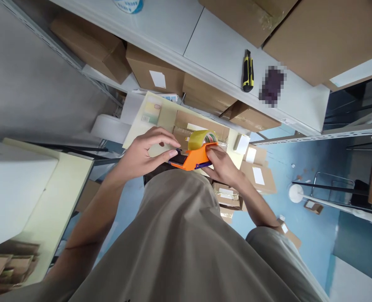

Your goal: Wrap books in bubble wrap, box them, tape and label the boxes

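Note:
An orange tape dispenser [195, 157] with a roll of clear packing tape [201, 138] sits between both hands in front of my body. My right hand [224, 165] is closed around its handle. My left hand [145, 153] rests against its front end, thumb and fingertips pinching near the tape's edge; what they pinch is too small to make out. Below the hands lies a brown cardboard box [201, 126] on a pale yellow table [148, 113].
A grey shelf [211, 46] carries a yellow-black utility knife [248, 71] and large cardboard boxes [324, 33]. More boxes [154, 75] sit under it. Labelled parcels [258, 172] lie on the blue floor. A white table [13, 188] stands at left.

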Demonstrator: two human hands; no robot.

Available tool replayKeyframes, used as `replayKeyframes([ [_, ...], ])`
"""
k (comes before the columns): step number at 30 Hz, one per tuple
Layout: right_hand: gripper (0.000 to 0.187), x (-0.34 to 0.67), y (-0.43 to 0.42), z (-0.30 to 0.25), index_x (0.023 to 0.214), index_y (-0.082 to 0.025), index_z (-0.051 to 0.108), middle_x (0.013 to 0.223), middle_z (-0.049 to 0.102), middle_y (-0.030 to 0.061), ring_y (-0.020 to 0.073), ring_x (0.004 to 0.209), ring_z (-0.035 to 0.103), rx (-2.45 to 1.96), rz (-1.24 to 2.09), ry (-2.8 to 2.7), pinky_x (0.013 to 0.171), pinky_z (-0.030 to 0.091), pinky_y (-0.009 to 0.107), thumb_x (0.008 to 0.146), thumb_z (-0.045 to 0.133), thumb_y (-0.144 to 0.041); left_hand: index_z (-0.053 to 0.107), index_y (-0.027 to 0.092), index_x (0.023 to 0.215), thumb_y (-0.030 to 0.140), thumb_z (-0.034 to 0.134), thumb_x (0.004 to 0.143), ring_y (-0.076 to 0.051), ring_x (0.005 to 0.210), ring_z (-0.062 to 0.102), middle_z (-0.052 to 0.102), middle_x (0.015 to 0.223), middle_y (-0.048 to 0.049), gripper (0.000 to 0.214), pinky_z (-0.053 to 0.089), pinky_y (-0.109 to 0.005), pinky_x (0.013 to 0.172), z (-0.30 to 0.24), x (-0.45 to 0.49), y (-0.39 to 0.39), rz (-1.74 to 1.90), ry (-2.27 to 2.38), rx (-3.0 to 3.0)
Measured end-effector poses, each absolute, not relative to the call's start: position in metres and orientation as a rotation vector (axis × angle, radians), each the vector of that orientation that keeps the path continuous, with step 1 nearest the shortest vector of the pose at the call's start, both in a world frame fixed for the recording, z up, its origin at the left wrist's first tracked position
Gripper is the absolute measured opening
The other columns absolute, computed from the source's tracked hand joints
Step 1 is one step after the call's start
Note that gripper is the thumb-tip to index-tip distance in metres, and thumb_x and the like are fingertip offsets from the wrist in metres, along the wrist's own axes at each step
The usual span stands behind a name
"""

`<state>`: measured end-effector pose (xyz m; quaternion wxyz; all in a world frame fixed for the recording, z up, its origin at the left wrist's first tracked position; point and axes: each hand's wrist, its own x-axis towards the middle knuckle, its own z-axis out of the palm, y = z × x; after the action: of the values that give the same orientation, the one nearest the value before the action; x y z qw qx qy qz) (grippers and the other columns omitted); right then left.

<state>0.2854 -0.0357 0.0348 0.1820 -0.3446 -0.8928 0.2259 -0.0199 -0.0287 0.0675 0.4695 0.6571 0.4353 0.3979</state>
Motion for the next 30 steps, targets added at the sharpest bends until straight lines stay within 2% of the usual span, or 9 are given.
replayKeyframes([
  [2, 0.015, 0.286, -0.035, 0.042, 0.116, -0.026, 0.052, 0.106, 0.071, 0.0116, 0.0317, 0.103, 0.065, -0.959, 0.611, -2.577, 0.094, 0.056, 0.049, 0.111, 0.051, -0.041, 0.082, 0.031, 0.094, 0.051, 0.086, 0.087, -0.028, 0.099, 0.073, 0.077, 0.099, -0.0067, 0.021, 0.063, -0.047, 0.093, 0.063, -0.018, -0.029, 0.981, 1.062, 1.567],
  [7, 0.017, 0.284, -0.034, 0.057, 0.119, -0.025, 0.054, 0.102, 0.071, 0.0113, 0.0323, 0.097, 0.065, -1.02, 0.607, -2.66, 0.091, 0.056, 0.05, 0.108, 0.053, -0.038, 0.077, 0.026, 0.091, 0.049, 0.082, 0.092, -0.025, 0.092, 0.073, 0.076, 0.095, -0.0067, 0.023, 0.063, -0.044, 0.089, 0.042, -0.019, -0.034, 1.056, 1.079, 1.543],
  [11, 0.035, 0.275, -0.032, 0.069, 0.122, -0.023, 0.059, 0.102, 0.073, 0.013, 0.035, 0.099, 0.067, -1.163, 0.665, -2.676, 0.092, 0.057, 0.053, 0.107, 0.057, -0.055, 0.076, 0.025, 0.091, 0.042, 0.082, 0.092, -0.022, 0.091, 0.072, 0.074, 0.092, -0.0049, 0.018, 0.062, -0.04, 0.087, 0.022, -0.015, -0.039, 1.166, 1.158, 1.488],
  [14, 0.052, 0.267, -0.03, 0.077, 0.129, -0.024, 0.061, 0.102, 0.075, 0.0124, 0.0323, 0.087, 0.069, -1.275, 0.875, -2.678, 0.079, 0.058, 0.048, 0.105, 0.054, -0.069, 0.076, 0.023, 0.094, 0.04, 0.077, 0.095, -0.021, 0.089, 0.071, 0.074, 0.092, -0.0039, 0.017, 0.06, -0.035, 0.085, 0.005, -0.008, -0.046, 1.154, 1.249, 1.338],
  [18, 0.06, 0.27, -0.019, 0.095, 0.125, -0.024, 0.068, 0.08, 0.073, 0.005, 0.0236, 0.06, 0.063, -1.517, 1.276, -2.667, 0.061, 0.049, 0.038, 0.101, 0.055, -0.078, 0.076, 0.02, 0.094, 0.045, 0.079, 0.091, -0.019, 0.081, 0.07, 0.076, 0.088, -0.0042, 0.025, 0.058, -0.031, 0.076, -0.023, -0.009, -0.049, 1.038, 1.275, 1.044],
  [20, 0.059, 0.279, -0.005, 0.113, 0.117, -0.024, 0.071, 0.076, 0.073, 0.0039, 0.0225, 0.06, 0.064, -1.657, 1.46, -2.628, 0.058, 0.047, 0.036, 0.099, 0.059, -0.079, 0.077, 0.02, 0.094, 0.045, 0.081, 0.088, -0.018, 0.078, 0.069, 0.074, 0.084, -0.0035, 0.026, 0.058, -0.03, 0.075, -0.037, -0.021, -0.04, 1.075, 1.319, 0.901],
  [25, 0.057, 0.3, 0.052, 0.156, 0.105, -0.023, 0.073, 0.082, 0.078, 0.0051, 0.0221, 0.069, 0.072, -1.981, 1.743, -2.371, 0.059, 0.05, 0.033, 0.094, 0.065, -0.078, 0.075, 0.019, 0.085, 0.04, 0.085, 0.082, -0.016, 0.072, 0.066, 0.069, 0.078, -0.003, 0.024, 0.058, -0.03, 0.075, -0.069, -0.051, 0.012, 1.123, 1.259, 0.648],
  [30, 0.059, 0.299, 0.1, 0.161, 0.102, -0.022, 0.073, 0.079, 0.076, 0.004, 0.0206, 0.069, 0.072, -2.088, 1.884, -2.249, 0.06, 0.05, 0.031, 0.088, 0.07, -0.079, 0.072, 0.018, 0.078, 0.041, 0.088, 0.077, -0.015, 0.071, 0.065, 0.068, 0.077, -0.0034, 0.029, 0.058, -0.03, 0.071, -0.09, -0.045, 0.05, 1.048, 1.169, 0.529],
])
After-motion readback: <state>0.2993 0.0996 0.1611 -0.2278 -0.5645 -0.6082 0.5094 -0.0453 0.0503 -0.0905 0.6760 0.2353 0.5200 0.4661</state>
